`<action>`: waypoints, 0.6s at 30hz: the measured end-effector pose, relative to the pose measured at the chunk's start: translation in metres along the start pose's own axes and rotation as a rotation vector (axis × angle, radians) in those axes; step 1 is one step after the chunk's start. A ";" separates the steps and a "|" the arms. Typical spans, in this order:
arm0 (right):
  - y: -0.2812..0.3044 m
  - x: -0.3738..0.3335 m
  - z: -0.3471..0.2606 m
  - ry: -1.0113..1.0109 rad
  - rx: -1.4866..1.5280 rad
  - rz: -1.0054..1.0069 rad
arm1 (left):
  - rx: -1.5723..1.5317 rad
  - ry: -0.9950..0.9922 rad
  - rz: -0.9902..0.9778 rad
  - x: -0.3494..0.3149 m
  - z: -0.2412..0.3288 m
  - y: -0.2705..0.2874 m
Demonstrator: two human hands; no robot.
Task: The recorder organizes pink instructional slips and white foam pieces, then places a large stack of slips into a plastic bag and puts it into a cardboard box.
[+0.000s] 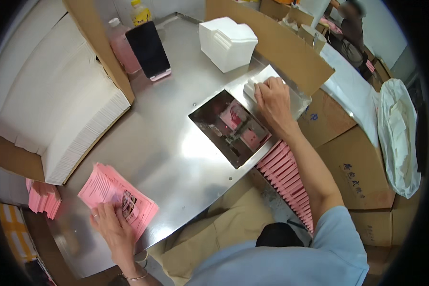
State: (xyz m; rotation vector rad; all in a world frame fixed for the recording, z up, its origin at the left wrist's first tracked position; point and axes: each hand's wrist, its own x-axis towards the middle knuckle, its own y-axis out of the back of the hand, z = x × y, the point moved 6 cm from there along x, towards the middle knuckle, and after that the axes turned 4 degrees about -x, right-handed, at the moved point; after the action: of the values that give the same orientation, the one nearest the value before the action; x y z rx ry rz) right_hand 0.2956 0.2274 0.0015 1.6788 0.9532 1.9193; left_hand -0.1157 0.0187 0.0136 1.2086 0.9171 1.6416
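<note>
Pink leaflets [121, 183] lay under left hand [113, 229], fingers spread; right hand [275, 101] curled fingers over white paper [269, 72], grip unclear. Pink bundles [285, 177] looked finished; white stacks [93, 127] apparently remained.

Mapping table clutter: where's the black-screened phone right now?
In the head view, the phone stands propped on a pink stand at the upper left of the metal table, just right of the pinkish bottle.
</note>
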 end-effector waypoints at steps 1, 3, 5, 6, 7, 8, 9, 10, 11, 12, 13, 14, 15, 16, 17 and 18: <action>-0.001 -0.001 0.000 -0.003 0.041 0.015 | -0.052 -0.041 0.047 0.004 0.006 0.004; -0.001 0.005 0.004 0.008 0.121 0.067 | -0.400 -0.151 0.033 0.011 0.046 -0.015; -0.001 0.003 0.010 0.005 0.182 0.087 | -0.472 -0.363 -0.065 0.015 0.113 -0.048; 0.003 0.005 0.004 0.022 0.176 0.052 | -0.313 -0.410 -0.148 0.014 0.132 -0.062; 0.004 0.003 0.007 0.029 0.158 0.013 | -0.352 -0.353 -0.074 0.018 0.143 -0.064; 0.005 0.003 0.008 0.025 0.151 0.013 | -0.324 -0.328 -0.035 0.020 0.142 -0.060; 0.003 0.004 0.010 0.010 0.181 -0.011 | -0.295 -0.302 0.004 0.022 0.140 -0.056; 0.000 0.005 0.014 -0.005 0.211 -0.034 | -0.297 -0.309 0.001 0.021 0.138 -0.056; 0.000 0.005 0.015 -0.009 0.210 -0.032 | -0.310 -0.313 -0.045 0.018 0.132 -0.058; 0.002 0.005 0.016 -0.008 0.207 -0.012 | -0.324 -0.317 -0.091 0.016 0.130 -0.061; 0.003 0.004 0.018 -0.006 0.203 0.008 | -0.323 -0.321 -0.092 0.016 0.130 -0.063; 0.003 0.003 0.018 -0.004 0.208 0.009 | -0.352 -0.319 -0.084 0.015 0.128 -0.066; 0.004 0.002 0.019 0.002 0.227 0.036 | -0.382 -0.317 -0.076 0.015 0.128 -0.066; 0.006 0.001 0.019 0.009 0.246 0.063 | -0.381 -0.314 -0.073 0.015 0.130 -0.069; 0.007 0.002 0.018 0.012 0.248 0.065 | -0.413 -0.347 -0.104 0.015 0.137 -0.073; 0.010 0.001 0.018 0.018 0.206 0.110 | -0.446 -0.380 -0.136 0.015 0.144 -0.076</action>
State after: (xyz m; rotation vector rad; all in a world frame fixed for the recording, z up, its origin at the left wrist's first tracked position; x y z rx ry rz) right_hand 0.3137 0.2257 0.0101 1.8671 1.1206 1.9664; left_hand 0.0377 0.0681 -0.0142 1.0655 0.3607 1.3496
